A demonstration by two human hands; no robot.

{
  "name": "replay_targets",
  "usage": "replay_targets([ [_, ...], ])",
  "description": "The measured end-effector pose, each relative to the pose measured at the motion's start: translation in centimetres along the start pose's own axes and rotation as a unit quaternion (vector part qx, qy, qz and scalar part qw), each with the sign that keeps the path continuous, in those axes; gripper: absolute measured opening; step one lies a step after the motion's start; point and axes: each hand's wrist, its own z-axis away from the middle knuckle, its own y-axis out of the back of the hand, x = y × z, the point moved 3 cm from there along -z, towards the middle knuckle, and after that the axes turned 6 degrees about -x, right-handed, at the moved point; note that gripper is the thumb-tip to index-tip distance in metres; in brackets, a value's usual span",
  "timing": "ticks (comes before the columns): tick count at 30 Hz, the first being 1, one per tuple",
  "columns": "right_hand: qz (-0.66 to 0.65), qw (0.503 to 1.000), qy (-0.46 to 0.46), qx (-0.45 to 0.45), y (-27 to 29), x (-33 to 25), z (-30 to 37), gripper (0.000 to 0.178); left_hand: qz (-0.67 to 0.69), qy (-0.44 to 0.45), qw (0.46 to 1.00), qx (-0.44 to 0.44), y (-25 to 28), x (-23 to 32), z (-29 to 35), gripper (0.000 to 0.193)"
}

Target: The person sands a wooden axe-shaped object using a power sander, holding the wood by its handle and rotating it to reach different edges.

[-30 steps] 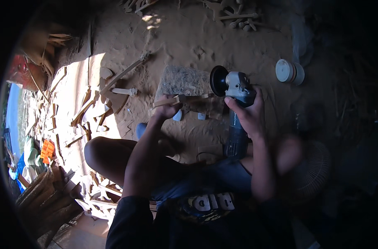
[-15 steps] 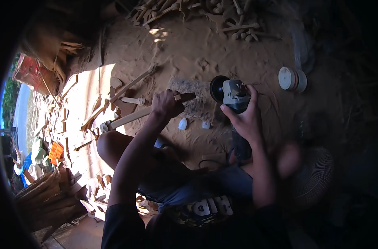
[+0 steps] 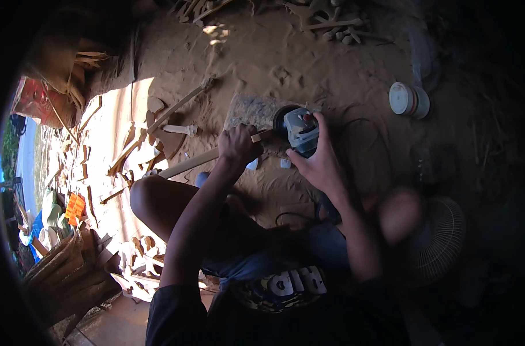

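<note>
My left hand (image 3: pixel 238 145) is closed round a long wooden stick (image 3: pixel 188 164), which slants from beside my left knee up toward the middle. An angle grinder (image 3: pixel 302 131) sits in my right hand (image 3: pixel 323 164), its thumb and fingers wrapped round the grey head. The grinder's dark round disc (image 3: pixel 281 120) is at the stick's far end, touching it or very close. Behind the stick lies a rough, dusty block (image 3: pixel 245 108). Two small white pieces (image 3: pixel 285 163) lie on the ground just below the disc.
Carved wooden pieces (image 3: pixel 179 106) lie on the left, with more heaped at the back (image 3: pixel 332 26). A white tub (image 3: pixel 409 100) stands at the right. A fan cage (image 3: pixel 444 236) is beside my right knee. Sandy dust covers the ground (image 3: pixel 257 57).
The grinder has moved left and slightly down, bringing its disc to the stick's end. My left hand has shifted slightly right with the stick, and the view has shifted a little.
</note>
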Motion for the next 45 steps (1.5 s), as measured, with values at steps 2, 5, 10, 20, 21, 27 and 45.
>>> replay_targets([
  [2,0.058,0.997,-0.039,-0.014,-0.2,-0.7,0.0,0.101,0.005,0.007,0.998,-0.07,-0.9,-0.5,-0.8,0.052],
  [5,0.128,0.991,-0.026,0.012,-0.5,-1.1,0.0,0.093,-0.023,0.001,1.0,-0.01,-1.9,-0.7,-0.9,0.05],
  [10,0.187,0.98,-0.061,-0.009,-0.5,-3.8,-0.2,0.092,0.006,0.018,0.999,-0.026,-2.0,-1.2,-0.8,0.049],
  [20,0.229,0.963,-0.129,-0.058,-0.1,-5.3,-0.6,0.091,0.007,-0.008,1.0,0.008,-1.5,-0.7,-0.2,0.043],
  [21,0.23,0.963,-0.129,-0.058,-0.1,-4.9,-0.5,0.091,0.008,-0.009,1.0,0.008,-1.4,-0.5,-0.3,0.043],
  [27,0.256,0.965,-0.056,0.014,-0.3,-4.2,0.1,0.091,0.031,0.009,0.999,-0.023,-0.6,0.3,-0.5,0.037],
  [45,0.274,0.955,-0.105,-0.039,-0.2,-4.8,-0.4,0.091,0.039,0.009,0.999,-0.019,-1.8,-0.3,-0.6,0.044],
])
